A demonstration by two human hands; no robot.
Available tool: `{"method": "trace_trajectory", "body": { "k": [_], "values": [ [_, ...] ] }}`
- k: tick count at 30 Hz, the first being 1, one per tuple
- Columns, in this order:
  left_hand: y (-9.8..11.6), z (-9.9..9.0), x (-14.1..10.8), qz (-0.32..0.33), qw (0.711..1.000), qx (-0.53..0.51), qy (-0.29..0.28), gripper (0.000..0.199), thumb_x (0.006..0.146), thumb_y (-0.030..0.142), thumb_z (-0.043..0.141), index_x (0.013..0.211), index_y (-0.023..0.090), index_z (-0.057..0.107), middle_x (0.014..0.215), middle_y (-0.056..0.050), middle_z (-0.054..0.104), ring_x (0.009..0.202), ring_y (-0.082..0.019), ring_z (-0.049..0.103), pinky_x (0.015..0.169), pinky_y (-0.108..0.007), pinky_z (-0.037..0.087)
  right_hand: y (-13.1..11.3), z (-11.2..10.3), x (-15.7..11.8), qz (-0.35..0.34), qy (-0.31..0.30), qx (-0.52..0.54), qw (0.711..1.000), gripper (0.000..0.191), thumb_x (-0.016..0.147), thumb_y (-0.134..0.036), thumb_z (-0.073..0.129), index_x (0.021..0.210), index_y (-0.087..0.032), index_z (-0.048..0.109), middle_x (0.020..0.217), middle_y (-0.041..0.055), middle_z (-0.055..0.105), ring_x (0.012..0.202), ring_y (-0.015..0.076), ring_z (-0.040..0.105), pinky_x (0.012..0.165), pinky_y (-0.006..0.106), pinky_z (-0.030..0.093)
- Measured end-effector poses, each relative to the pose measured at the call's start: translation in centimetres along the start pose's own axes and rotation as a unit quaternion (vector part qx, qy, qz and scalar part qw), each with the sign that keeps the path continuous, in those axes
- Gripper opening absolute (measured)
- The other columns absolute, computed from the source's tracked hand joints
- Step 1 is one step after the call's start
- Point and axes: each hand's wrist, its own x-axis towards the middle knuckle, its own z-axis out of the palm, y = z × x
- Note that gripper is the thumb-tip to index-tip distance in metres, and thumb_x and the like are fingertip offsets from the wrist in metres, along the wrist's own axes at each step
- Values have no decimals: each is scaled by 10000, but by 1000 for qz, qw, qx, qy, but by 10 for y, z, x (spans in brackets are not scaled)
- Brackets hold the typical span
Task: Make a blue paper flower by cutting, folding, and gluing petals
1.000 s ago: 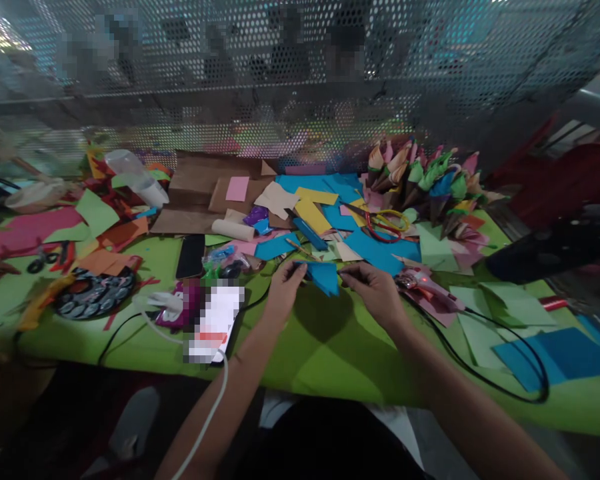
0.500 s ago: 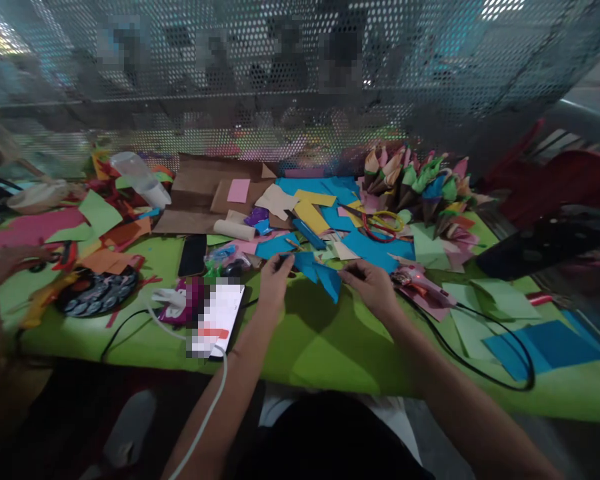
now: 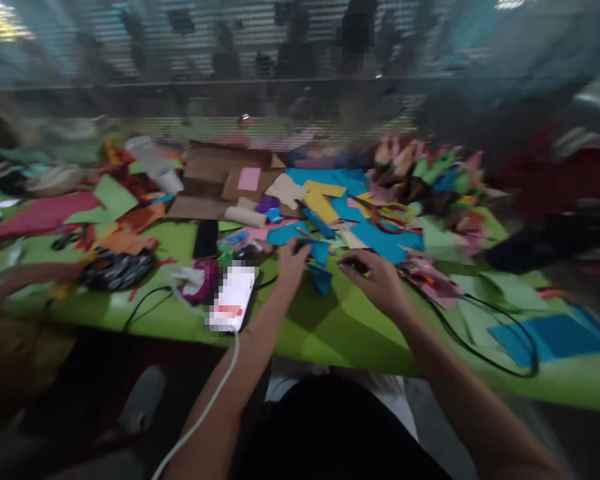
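My left hand (image 3: 292, 261) pinches a folded piece of blue paper (image 3: 321, 277) above the front of the green table (image 3: 355, 327). The paper hangs down to the right of those fingers. My right hand (image 3: 377, 277) is a short way to the right of the paper and apart from it, its fingers curled, thumb and forefinger slightly parted with nothing visible between them. Just right of that hand lies a pink glue gun (image 3: 430, 280), blurred by motion. Beyond both hands are blue paper sheets (image 3: 390, 241) and yellow paper strips (image 3: 321, 205).
At left, another person's arm (image 3: 25, 283) reaches past a dark round tray (image 3: 117, 268). A phone (image 3: 234, 297) with a white cable lies near my left forearm. Paper flowers (image 3: 425, 170) stand at the back right. A black cord (image 3: 500, 368) loops over green and blue paper.
My right hand has let go of the blue paper and moved apart from it. The paper now hangs from my left hand alone. The whole view has shifted slightly and blurred.
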Motion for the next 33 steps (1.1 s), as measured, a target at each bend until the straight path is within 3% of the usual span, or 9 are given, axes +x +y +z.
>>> {"method": "trace_trajectory", "body": {
  "k": [2,4,6,9,11,17,25,33],
  "values": [
    [0,10,-2,14,999,35,-9,158,801,54,594,780,200,648,808,-5,685,788,-167,624,807,-326,518,-33,14,-3,-62,-82,51,993,133,940,-321,585,949,-236,688,974,64,749,845,224,661,749,336,499],
    [-1,14,-4,20,997,67,-17,200,772,-1,628,766,195,664,828,-30,706,807,-190,636,833,-353,517,-65,34,-3,-138,-179,84,971,140,973,-310,553,939,-246,673,1136,71,736,1019,238,645,863,360,498],
    [0,15,-8,36,995,91,-15,177,803,9,629,815,178,678,932,-81,731,899,-219,652,907,-377,502,-87,61,0,-189,-268,82,941,162,991,-283,522,950,-246,674,1118,73,738,1033,239,627,856,368,498],
    [0,12,-15,78,986,145,-26,147,850,34,606,927,125,691,1024,-154,737,985,-260,662,951,-407,490,-96,102,8,-205,-306,16,930,106,940,-218,585,935,-229,690,967,84,745,935,262,600,806,393,488],
    [-2,11,-18,110,974,195,-36,167,885,62,578,997,110,692,1070,-168,736,1020,-269,669,950,-405,500,-90,118,13,-191,-320,-24,928,97,935,-211,594,954,-210,689,987,95,743,935,266,589,812,399,479],
    [-5,16,-20,108,943,306,-73,223,939,181,553,1107,249,683,1167,-75,745,1023,-236,695,895,-359,563,-79,112,14,-145,-359,-34,922,127,973,-225,539,999,-198,660,1036,88,723,989,238,584,840,365,463],
    [5,15,-25,125,934,321,-94,256,954,171,517,1143,201,687,1209,-83,736,1093,-236,679,920,-348,559,-77,112,8,-163,-361,-28,918,145,957,-205,554,1061,-191,655,1048,87,713,1007,241,580,856,371,447],
    [4,14,-24,132,941,298,-95,244,946,148,529,1130,164,689,1188,-117,735,1084,-252,682,935,-353,539,-81,118,7,-171,-377,-96,905,243,977,-259,545,1182,-199,663,1041,101,713,1038,253,593,864,384,463]
  ]
}}
